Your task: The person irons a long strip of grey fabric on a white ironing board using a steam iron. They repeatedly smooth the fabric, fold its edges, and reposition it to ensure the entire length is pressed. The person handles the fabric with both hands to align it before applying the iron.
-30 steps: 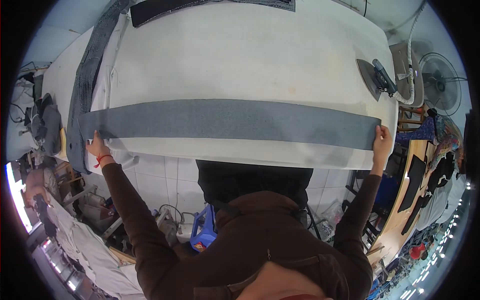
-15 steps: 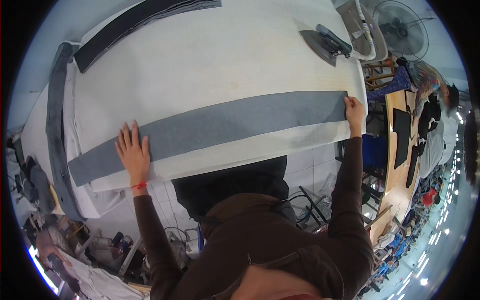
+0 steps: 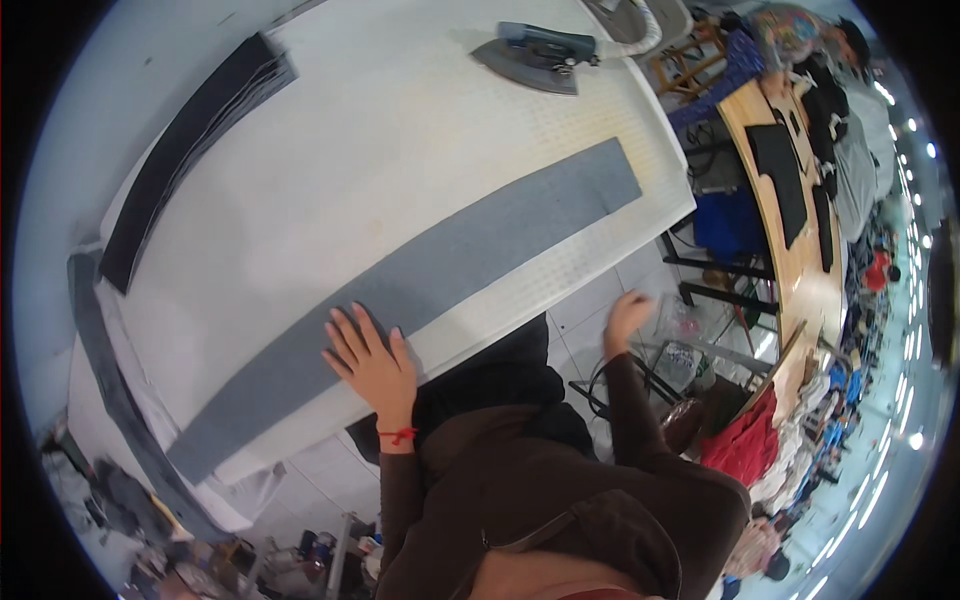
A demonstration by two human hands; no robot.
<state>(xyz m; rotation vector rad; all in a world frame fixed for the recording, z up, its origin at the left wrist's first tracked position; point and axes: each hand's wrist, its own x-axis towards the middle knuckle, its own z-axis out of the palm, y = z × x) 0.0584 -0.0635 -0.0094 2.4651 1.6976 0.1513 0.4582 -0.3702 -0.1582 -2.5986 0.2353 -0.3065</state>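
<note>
A long grey fabric strip [image 3: 430, 280] lies flat along the near edge of a white padded pressing table [image 3: 370, 160]. My left hand [image 3: 368, 358] rests flat on the strip near its middle, fingers spread, a red thread on the wrist. Off the table's edge, my right hand [image 3: 626, 315] hangs in the air with loosely curled fingers, holding nothing and blurred. A grey iron [image 3: 532, 55] stands at the table's far right corner.
A stack of dark fabric strips [image 3: 185, 150] lies along the table's far side. More dark cloth [image 3: 110, 400] hangs over the left end. A wooden table [image 3: 790, 190] with dark cut pieces stands to the right, a person beyond it. Red cloth [image 3: 745, 440] lies below.
My left hand has slid along the strip toward its middle. The right hand has let go of the strip's right end and dropped off the table. The view has swung left.
</note>
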